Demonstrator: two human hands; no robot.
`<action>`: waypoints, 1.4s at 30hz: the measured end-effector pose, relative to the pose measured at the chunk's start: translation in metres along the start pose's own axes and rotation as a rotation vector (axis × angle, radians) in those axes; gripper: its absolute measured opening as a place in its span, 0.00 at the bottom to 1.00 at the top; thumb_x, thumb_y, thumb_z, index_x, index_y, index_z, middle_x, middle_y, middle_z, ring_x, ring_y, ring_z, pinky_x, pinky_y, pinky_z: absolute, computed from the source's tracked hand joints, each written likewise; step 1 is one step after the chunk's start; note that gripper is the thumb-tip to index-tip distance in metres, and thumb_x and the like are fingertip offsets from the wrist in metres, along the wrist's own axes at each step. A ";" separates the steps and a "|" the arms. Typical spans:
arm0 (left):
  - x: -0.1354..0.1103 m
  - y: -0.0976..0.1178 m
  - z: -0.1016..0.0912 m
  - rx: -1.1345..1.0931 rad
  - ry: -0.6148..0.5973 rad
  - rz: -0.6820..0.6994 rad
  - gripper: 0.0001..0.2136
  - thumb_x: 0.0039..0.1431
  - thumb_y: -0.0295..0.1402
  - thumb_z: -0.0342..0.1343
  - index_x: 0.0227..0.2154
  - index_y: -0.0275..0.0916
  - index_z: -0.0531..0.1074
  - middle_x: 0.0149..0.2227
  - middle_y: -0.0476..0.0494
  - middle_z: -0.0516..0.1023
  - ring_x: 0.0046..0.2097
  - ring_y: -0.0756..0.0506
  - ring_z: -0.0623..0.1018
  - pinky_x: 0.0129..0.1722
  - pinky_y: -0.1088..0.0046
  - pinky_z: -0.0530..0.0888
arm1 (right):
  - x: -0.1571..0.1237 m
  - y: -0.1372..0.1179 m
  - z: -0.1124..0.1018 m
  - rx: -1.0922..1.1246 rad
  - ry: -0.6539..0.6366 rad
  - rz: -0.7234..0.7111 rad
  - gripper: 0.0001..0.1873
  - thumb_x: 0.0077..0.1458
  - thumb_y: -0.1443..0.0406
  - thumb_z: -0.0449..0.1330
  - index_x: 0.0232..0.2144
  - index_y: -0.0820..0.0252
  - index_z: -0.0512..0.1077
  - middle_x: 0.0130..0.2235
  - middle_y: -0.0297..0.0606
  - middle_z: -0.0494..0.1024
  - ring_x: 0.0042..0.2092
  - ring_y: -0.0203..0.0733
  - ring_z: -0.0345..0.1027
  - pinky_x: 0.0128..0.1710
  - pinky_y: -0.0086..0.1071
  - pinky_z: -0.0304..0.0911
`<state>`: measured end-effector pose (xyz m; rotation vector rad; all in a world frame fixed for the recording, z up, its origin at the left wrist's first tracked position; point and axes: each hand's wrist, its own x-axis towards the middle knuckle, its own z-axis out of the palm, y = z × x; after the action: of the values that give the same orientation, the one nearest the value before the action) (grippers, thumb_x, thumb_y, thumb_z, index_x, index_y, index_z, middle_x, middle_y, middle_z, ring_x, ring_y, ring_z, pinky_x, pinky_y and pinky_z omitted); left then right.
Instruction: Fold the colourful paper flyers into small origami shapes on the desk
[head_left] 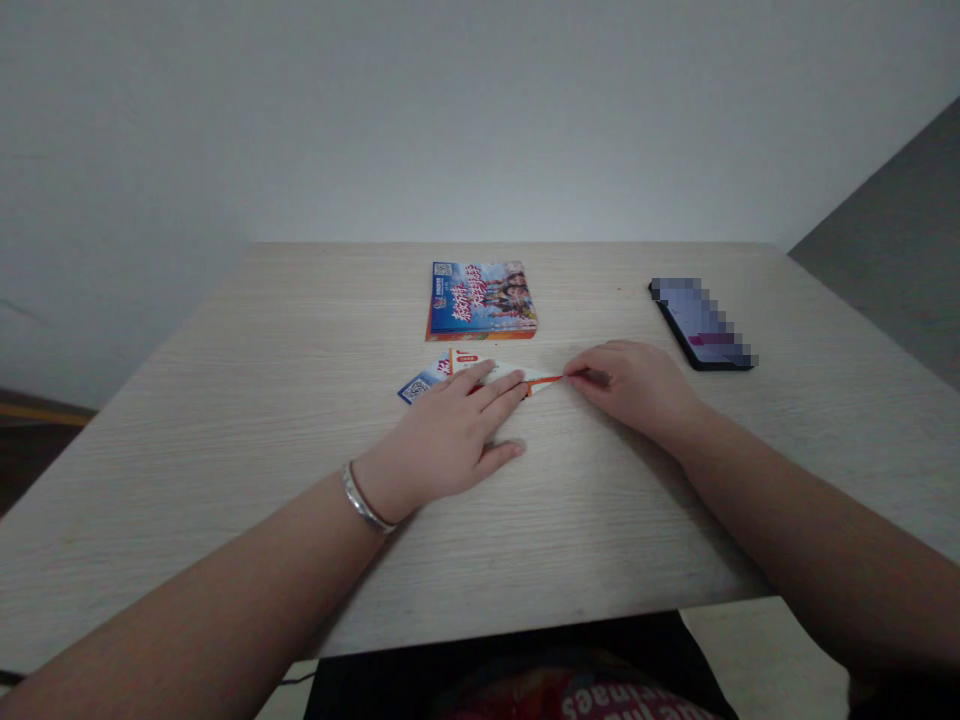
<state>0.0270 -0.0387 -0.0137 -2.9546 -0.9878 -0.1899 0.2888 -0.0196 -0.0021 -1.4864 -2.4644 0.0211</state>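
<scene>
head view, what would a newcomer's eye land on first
At the middle of the table, the left hand lies flat on a folded leaflet while the right hand pinches its orange-edged tip. Behind sits a bright blue leaflet stack; a dark phone lies far right.

Left hand (442, 435) flat on leaflet (480, 378); right hand (637, 385) pinching tip

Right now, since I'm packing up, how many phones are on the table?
1: the phone lies on the table at its far right, beyond the right hand, which pinches the leaflet. None seems hidden.
</scene>
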 end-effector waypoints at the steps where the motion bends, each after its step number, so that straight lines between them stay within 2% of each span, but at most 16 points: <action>1: 0.000 0.000 0.000 -0.001 -0.003 -0.001 0.31 0.67 0.51 0.43 0.64 0.33 0.59 0.67 0.38 0.61 0.66 0.32 0.61 0.63 0.51 0.63 | 0.000 -0.001 -0.001 -0.013 -0.009 -0.027 0.10 0.61 0.64 0.58 0.39 0.55 0.80 0.39 0.36 0.84 0.40 0.45 0.76 0.41 0.37 0.67; 6: 0.000 0.001 -0.001 -0.001 -0.013 -0.013 0.31 0.67 0.51 0.43 0.63 0.32 0.61 0.66 0.38 0.63 0.65 0.31 0.62 0.63 0.50 0.63 | 0.000 -0.006 -0.001 -0.075 -0.028 -0.140 0.11 0.62 0.64 0.56 0.39 0.55 0.80 0.42 0.35 0.83 0.43 0.46 0.76 0.43 0.38 0.66; 8: 0.000 0.001 -0.001 0.001 0.003 -0.011 0.31 0.67 0.51 0.43 0.64 0.32 0.60 0.65 0.37 0.63 0.64 0.31 0.63 0.63 0.50 0.64 | 0.001 -0.007 -0.001 -0.078 -0.024 -0.141 0.11 0.62 0.65 0.57 0.38 0.56 0.81 0.42 0.35 0.83 0.43 0.46 0.76 0.42 0.38 0.67; 14: 0.000 0.001 0.000 0.017 0.027 0.017 0.29 0.68 0.50 0.44 0.66 0.41 0.58 0.65 0.37 0.64 0.62 0.33 0.65 0.61 0.48 0.64 | 0.002 -0.008 0.001 -0.052 -0.022 -0.141 0.12 0.62 0.66 0.56 0.38 0.56 0.81 0.43 0.38 0.83 0.43 0.45 0.75 0.43 0.37 0.66; 23: 0.004 0.003 -0.005 -0.005 -0.011 -0.016 0.29 0.66 0.51 0.45 0.63 0.40 0.61 0.64 0.37 0.64 0.63 0.30 0.64 0.60 0.45 0.65 | 0.004 -0.009 0.000 -0.053 -0.031 -0.139 0.13 0.62 0.67 0.56 0.39 0.58 0.81 0.43 0.38 0.82 0.43 0.46 0.74 0.44 0.38 0.66; 28: 0.005 0.003 -0.004 -0.020 0.015 0.033 0.29 0.66 0.51 0.45 0.62 0.35 0.62 0.68 0.37 0.59 0.65 0.30 0.62 0.62 0.48 0.62 | 0.004 -0.012 -0.003 -0.049 -0.052 -0.133 0.13 0.62 0.66 0.55 0.38 0.57 0.81 0.42 0.38 0.82 0.43 0.46 0.74 0.44 0.38 0.66; 32: 0.006 0.002 -0.003 -0.036 0.006 0.037 0.29 0.66 0.52 0.45 0.59 0.35 0.63 0.65 0.38 0.64 0.66 0.31 0.61 0.63 0.50 0.62 | 0.004 -0.012 -0.004 -0.058 -0.046 -0.118 0.12 0.61 0.67 0.56 0.37 0.58 0.81 0.41 0.39 0.83 0.42 0.46 0.73 0.44 0.38 0.65; 38: 0.008 0.002 -0.004 -0.050 -0.030 0.016 0.33 0.66 0.53 0.43 0.67 0.37 0.53 0.66 0.39 0.63 0.66 0.32 0.60 0.64 0.49 0.59 | 0.004 -0.011 -0.004 -0.084 -0.035 -0.139 0.12 0.62 0.65 0.56 0.38 0.59 0.81 0.42 0.39 0.83 0.43 0.46 0.72 0.47 0.39 0.64; 42: 0.010 0.004 -0.005 -0.049 -0.045 -0.002 0.33 0.67 0.53 0.43 0.66 0.37 0.55 0.66 0.40 0.63 0.66 0.31 0.60 0.64 0.48 0.59 | 0.004 -0.012 -0.004 -0.103 -0.029 -0.129 0.12 0.62 0.66 0.56 0.38 0.60 0.81 0.41 0.38 0.83 0.43 0.47 0.72 0.47 0.39 0.63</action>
<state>0.0363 -0.0363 -0.0080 -3.0144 -1.0062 -0.1504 0.2781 -0.0221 0.0048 -1.3716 -2.6161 -0.1106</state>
